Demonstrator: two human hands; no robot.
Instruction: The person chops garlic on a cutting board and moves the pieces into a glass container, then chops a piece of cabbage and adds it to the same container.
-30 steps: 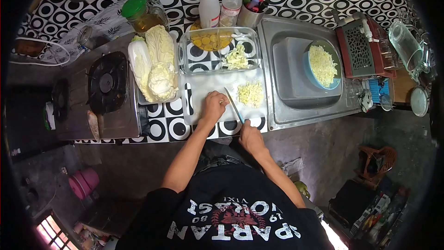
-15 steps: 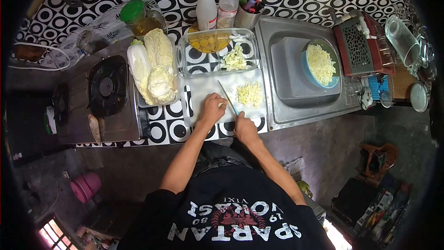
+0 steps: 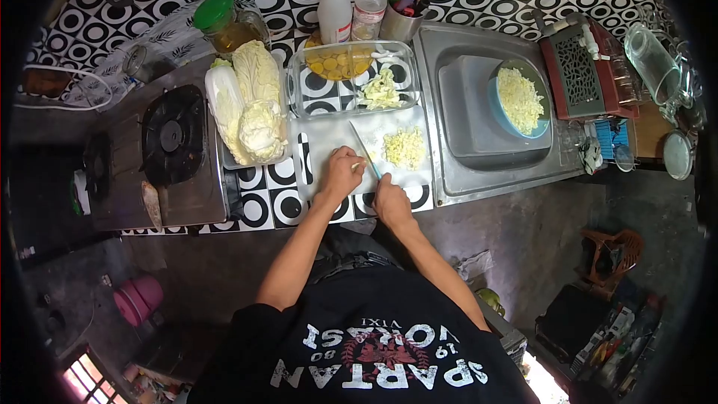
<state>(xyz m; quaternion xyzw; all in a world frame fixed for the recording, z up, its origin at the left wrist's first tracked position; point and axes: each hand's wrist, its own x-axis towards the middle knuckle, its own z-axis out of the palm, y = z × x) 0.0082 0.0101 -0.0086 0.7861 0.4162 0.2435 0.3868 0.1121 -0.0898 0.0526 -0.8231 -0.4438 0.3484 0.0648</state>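
My right hand (image 3: 393,198) is wrapped around the light-blue handle of a kitchen knife (image 3: 364,144), whose blade points away over a white cutting board (image 3: 321,151). My left hand (image 3: 344,173) lies just left of the blade, its fingers curled on a small pale piece of cabbage (image 3: 357,165), mostly hidden. A pile of finely chopped cabbage (image 3: 404,148) sits on the board to the right of the knife. Behind the board, a divided clear container (image 3: 321,110) holds larger cut cabbage pieces (image 3: 379,90) in its right compartment.
Napa cabbages (image 3: 258,101) fill a clear tray on the left, beside a gas stove (image 3: 120,179). A blue bowl (image 3: 493,105) of chopped cabbage stands in the sink (image 3: 456,179) on the right. Bottles (image 3: 334,11), a utensil cup (image 3: 402,26) and a green-lidded jar (image 3: 224,26) line the back.
My right hand and the knife have shifted slightly away from my body and to the left, bringing the blade closer to my left fingers. My left hand has risen slightly.
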